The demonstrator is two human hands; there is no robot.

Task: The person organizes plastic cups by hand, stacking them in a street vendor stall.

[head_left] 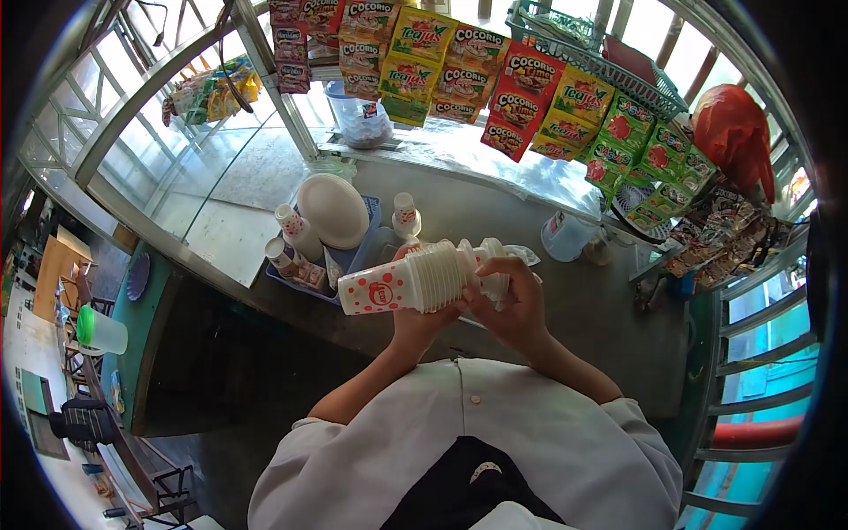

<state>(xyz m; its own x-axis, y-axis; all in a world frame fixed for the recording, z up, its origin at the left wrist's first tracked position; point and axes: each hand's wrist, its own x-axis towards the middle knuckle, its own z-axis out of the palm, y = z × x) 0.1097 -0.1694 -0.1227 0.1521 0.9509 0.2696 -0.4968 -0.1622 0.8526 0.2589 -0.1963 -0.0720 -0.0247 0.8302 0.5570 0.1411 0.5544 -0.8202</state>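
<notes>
A long nested stack of white cups with red dots [375, 288] lies nearly level in front of the chest, its printed end pointing left. My left hand [420, 322] is wrapped round the underside of the stack, partly hidden by the cups. Around the right part of the stack, my right hand [512, 305] has its fingers closed, with clear plastic showing just beyond them. Behind the stack, a blue basket [367, 221] holds more dotted cups [299, 228] and a pale round lid or plate [333, 210].
Drink sachets [415, 57] hang in strips above the counter [477, 208]. A clear tub [360, 119] stands at the back, and a whitish container [566, 237] stands to the right. A green-lidded jar [102, 330] is at left. A red bag [731, 132] hangs upper right.
</notes>
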